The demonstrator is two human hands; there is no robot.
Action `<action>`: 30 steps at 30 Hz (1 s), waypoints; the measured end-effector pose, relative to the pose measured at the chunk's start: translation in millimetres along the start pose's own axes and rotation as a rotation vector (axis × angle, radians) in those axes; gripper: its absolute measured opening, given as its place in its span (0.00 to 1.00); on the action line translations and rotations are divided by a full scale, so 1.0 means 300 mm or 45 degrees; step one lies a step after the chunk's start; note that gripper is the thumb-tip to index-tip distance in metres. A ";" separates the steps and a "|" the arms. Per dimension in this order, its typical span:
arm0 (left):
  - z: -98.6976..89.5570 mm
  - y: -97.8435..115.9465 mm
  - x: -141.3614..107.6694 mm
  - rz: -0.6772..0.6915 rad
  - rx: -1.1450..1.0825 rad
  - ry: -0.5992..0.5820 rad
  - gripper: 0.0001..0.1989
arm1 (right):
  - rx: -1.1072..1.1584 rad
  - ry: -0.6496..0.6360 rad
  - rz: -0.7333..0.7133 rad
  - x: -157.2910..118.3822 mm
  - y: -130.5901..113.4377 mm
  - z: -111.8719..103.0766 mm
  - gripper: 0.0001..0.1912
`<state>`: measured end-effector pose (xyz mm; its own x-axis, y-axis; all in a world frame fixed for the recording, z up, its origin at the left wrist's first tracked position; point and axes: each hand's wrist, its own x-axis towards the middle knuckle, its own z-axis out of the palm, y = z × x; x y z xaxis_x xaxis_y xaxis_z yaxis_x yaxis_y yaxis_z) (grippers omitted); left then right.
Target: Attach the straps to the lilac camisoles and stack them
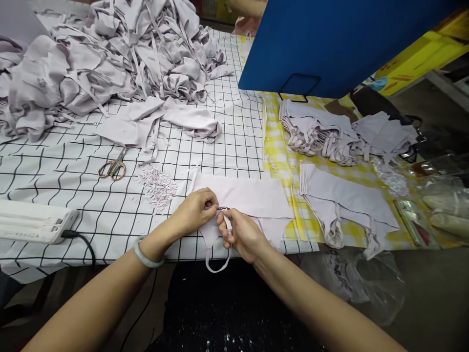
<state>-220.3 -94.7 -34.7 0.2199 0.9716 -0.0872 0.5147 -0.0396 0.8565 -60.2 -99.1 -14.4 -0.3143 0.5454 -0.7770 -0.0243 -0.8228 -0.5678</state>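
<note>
Left hand [200, 210], right hand [240, 234]: both pinched shut on the garment [252, 195]
Tabletop [110, 210]: gridded cloth [238, 127] beneath garment
Room: blue panel [322, 44] beyond garment

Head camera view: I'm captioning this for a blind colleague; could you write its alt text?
A left hand and right hand pinch a pale garment near its strap, over a black-and-white checked cloth. To the left lie scissors and small scraps, with a tangled fabric pile beyond; to the right, layered garments lie on yellow checked cloth.
</note>
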 end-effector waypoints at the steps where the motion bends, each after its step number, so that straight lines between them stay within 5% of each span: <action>1: -0.003 0.003 0.001 -0.009 0.002 -0.007 0.06 | 0.009 0.018 -0.014 0.001 -0.002 0.000 0.14; 30: -0.033 0.009 0.012 -0.041 -0.096 -0.140 0.04 | -0.292 -0.165 -0.205 0.036 -0.030 -0.056 0.11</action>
<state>-226.1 -89.0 -27.6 0.2961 0.9405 -0.1667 0.4601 0.0125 0.8878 -47.4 -83.1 -22.3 -0.4429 0.6289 -0.6390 0.1262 -0.6619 -0.7389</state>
